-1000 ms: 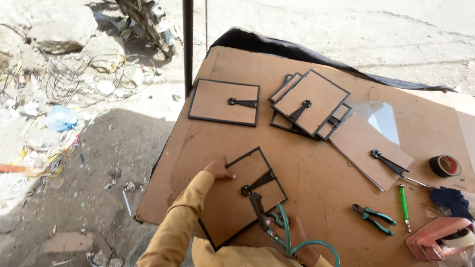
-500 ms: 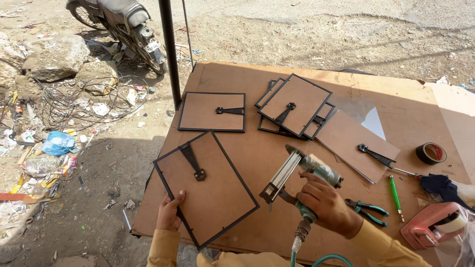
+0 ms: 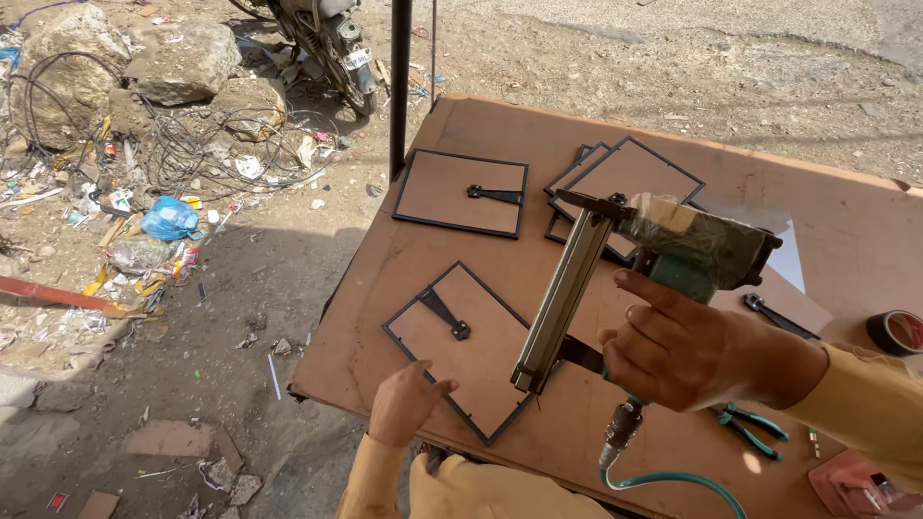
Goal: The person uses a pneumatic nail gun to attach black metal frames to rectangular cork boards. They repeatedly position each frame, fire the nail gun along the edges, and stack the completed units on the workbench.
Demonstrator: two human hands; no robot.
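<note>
My right hand (image 3: 687, 351) grips the handle of a green pneumatic staple gun (image 3: 635, 259), raised above the brown board table (image 3: 846, 231), its long magazine slanting down to the left. A green air hose (image 3: 673, 481) hangs from its base. My left hand (image 3: 404, 404) rests on the near corner of a black-edged picture frame (image 3: 461, 346) that lies face down, with a black stand hinge on its backing. A second such frame (image 3: 461, 192) lies farther back, beside a stack of frames (image 3: 625, 183).
A black tape roll (image 3: 899, 332), green-handled pliers (image 3: 750, 423) and a dark tool (image 3: 774, 315) lie on the right of the table. A dark pole (image 3: 399, 86) stands at the far-left edge. Rubble, wires, litter and a motorbike (image 3: 322, 38) fill the ground to the left.
The staple gun has risen off the table and swung up in my right hand. My left hand has slid the frame nearer along the table's front edge.
</note>
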